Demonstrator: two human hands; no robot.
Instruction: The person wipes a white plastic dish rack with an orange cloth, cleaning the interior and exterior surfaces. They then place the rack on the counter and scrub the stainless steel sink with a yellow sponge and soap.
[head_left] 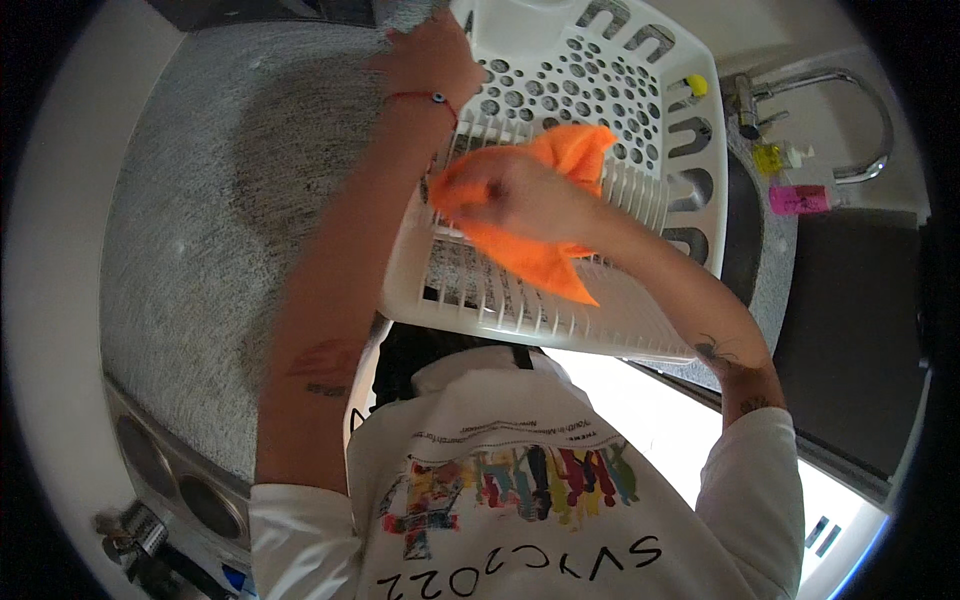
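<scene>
A white plastic dish rack (pixel 430 295) with slats and round drain holes lies before me on the grey speckled counter. My left hand (pixel 437 62) is at its far left edge, closed on the rim; some of its fingers are hidden. My right hand (pixel 520 195), slightly blurred, presses a bright orange cloth (pixel 550 270) against the slats near the rack's left side. The cloth is bunched under the fingers, and its loose corners spread out over the slats.
Right of the rack are a curved chrome faucet (pixel 875 120), a yellow soap bottle (pixel 770 158) and a pink bottle (pixel 800 199). Grey speckled countertop (pixel 200 250) extends to the left. Round hotplates (pixel 208 505) and a metal grater (pixel 143 527) are at the lower left.
</scene>
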